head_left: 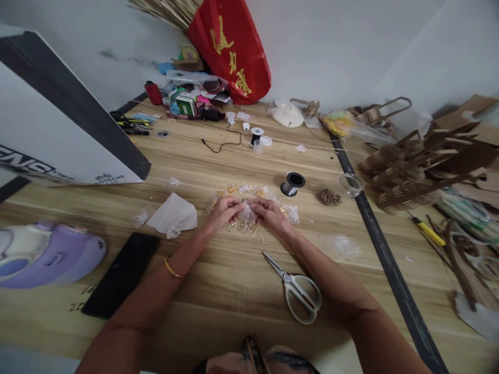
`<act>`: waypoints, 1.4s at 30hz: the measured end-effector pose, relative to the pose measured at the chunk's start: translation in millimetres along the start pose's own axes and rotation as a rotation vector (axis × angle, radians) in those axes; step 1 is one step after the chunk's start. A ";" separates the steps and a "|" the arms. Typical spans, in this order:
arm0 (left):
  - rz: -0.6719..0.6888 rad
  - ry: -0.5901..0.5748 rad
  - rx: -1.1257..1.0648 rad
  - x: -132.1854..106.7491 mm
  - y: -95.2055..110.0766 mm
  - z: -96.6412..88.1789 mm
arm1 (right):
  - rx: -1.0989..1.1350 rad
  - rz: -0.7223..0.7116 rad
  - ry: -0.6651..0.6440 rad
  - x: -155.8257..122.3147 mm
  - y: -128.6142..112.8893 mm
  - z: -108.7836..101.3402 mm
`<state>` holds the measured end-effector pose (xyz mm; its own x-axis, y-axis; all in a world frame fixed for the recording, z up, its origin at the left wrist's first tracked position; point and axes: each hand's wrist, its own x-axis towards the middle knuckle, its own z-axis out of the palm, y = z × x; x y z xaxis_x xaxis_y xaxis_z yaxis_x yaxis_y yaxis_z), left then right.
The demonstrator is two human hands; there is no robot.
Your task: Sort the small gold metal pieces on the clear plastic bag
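Between both hands is a small clear plastic bag [248, 214], with what look like tiny silvery pieces in it. My left hand [226, 212] pinches its left side, and my right hand [270, 212] pinches the right side. Under and around the hands spread small gold and silver metal findings [242, 226], too small to tell exactly. Another little bag of silvery bits [291, 213] lies just right of my right hand. Scissors [298, 293] with pale handles rest closer to me, beside my right forearm, blades pointing up and left.
A spool of wire [292, 184], a pile of beads [330, 197] and a clear round dish [351, 184] stand to the right. At left lie a white cloth [173, 215], a black phone [120, 274] and a large box [66, 114]. Woven baskets [409, 171] crowd the far right.
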<state>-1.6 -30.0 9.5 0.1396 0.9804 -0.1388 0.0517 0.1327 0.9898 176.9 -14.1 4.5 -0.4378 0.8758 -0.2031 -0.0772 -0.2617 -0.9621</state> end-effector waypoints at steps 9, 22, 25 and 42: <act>-0.028 0.036 -0.082 -1.4 1.5 -0.6 | 0.093 0.079 -0.051 -0.9 -0.9 -2.2; -0.040 0.044 -0.178 0.1 -0.4 0.1 | 0.064 0.120 -0.067 -5.3 -5.8 0.8; -0.053 0.056 -0.188 1.5 -0.2 0.2 | 0.083 0.106 -0.077 -4.3 -4.5 0.1; -0.010 0.054 -0.053 21.2 0.6 -11.8 | 0.081 0.052 -0.056 9.1 1.3 -6.2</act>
<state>-10.3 -7.4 7.5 0.0857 0.9853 -0.1481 0.0004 0.1486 0.9889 178.4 -4.0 0.3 -0.4921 0.8368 -0.2400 -0.1239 -0.3403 -0.9321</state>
